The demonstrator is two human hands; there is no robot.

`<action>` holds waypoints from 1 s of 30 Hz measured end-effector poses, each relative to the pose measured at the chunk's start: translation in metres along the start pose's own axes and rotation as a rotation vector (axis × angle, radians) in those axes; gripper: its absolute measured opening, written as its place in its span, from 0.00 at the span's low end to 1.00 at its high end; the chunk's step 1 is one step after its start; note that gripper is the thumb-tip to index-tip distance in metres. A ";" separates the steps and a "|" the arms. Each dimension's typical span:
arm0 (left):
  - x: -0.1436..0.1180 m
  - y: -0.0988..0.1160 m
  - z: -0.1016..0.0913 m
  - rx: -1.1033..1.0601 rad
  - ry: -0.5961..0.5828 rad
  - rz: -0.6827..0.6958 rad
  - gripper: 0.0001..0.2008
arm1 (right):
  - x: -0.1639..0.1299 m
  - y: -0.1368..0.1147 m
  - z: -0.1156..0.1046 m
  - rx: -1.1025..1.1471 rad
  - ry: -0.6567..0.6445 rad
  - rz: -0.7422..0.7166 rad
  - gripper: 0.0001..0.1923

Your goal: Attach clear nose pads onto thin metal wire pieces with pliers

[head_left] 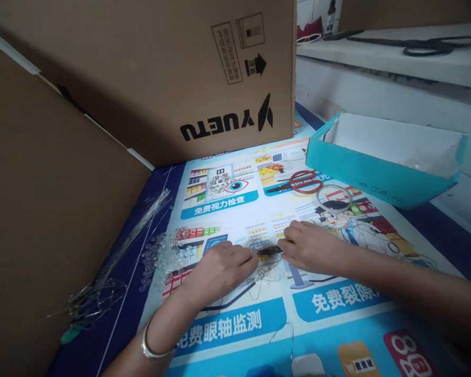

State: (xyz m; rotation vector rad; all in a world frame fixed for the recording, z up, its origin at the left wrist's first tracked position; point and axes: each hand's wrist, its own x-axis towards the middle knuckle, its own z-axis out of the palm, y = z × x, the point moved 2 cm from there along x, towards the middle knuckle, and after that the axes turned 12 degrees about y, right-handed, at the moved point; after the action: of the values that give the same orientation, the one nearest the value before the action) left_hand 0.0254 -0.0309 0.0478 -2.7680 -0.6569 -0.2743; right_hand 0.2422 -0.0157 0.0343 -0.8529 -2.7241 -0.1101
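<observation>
**2 hands meet over a small dark tool on the printed mat**

A small dark tool [269,250], possibly pliers, is pinched between the fingertips of the left hand [222,269] and the right hand [312,246], low over the printed mat [235,324] at centre. Thin wire loops [265,272] are seen beneath it. Clear beads [167,251] are scattered just left. Red scissors [298,183] and a tape roll [334,198] lie farther off, near a teal box [377,173].
</observation>
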 end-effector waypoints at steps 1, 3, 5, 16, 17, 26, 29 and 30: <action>0.000 0.000 0.000 -0.002 -0.001 -0.009 0.04 | 0.000 0.000 0.000 0.002 0.000 -0.001 0.14; 0.000 -0.001 0.000 0.004 0.002 -0.024 0.05 | 0.000 0.000 0.000 0.004 -0.001 0.001 0.14; -0.001 -0.002 0.001 0.011 0.003 -0.040 0.05 | 0.000 0.000 0.001 0.006 0.002 0.006 0.14; 0.004 -0.009 0.003 -0.144 0.071 -0.110 0.08 | -0.002 0.001 0.004 0.013 0.015 0.013 0.14; 0.005 -0.009 0.002 -0.174 0.093 -0.110 0.08 | -0.002 0.001 0.004 0.015 0.016 0.013 0.14; 0.003 -0.016 0.013 -0.385 0.096 -0.237 0.09 | -0.001 0.001 0.004 0.015 0.036 0.009 0.14; 0.002 -0.018 0.018 -0.437 0.070 -0.276 0.09 | -0.001 0.002 0.004 0.020 0.033 0.003 0.13; 0.003 -0.018 0.019 -0.451 0.071 -0.282 0.09 | -0.001 0.002 0.005 0.019 0.031 0.000 0.13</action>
State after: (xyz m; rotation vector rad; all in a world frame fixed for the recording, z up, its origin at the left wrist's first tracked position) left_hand 0.0215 -0.0082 0.0348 -3.0564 -1.0854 -0.6487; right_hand 0.2429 -0.0136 0.0295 -0.8388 -2.6927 -0.0967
